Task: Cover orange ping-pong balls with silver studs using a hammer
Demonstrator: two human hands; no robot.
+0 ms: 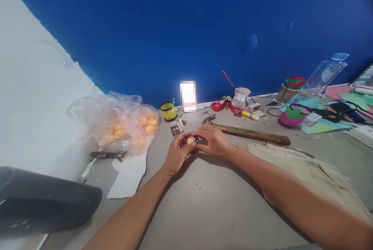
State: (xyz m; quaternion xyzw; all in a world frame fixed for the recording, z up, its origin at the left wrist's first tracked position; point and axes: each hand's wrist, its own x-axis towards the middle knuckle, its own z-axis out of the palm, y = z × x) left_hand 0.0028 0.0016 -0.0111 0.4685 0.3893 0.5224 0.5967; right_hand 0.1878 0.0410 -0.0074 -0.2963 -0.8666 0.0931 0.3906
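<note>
Between both hands, just above the grey table, is a small yellowish rounded piece [190, 140] with shiny metallic bits on its top and side. My left hand [178, 152] is closed around its left part, thumb at the front. From the other side my right hand [214, 141] pinches at its right edge, and these fingers hide part of it. Just beyond the left fingertips lies a small dark box of shiny bits [175, 131]. Behind my right hand lies a claw hammer [250, 134] with a worn wooden handle.
At left stand a clear bag of orange balls [131, 127], glasses [107, 155] and a black cylinder [49, 199]. A yellow cup [168, 111], white cup [242, 93], glue tube [250, 115] and plastic bottle [326, 73] line the back. Beige cloth [309, 172] lies at right.
</note>
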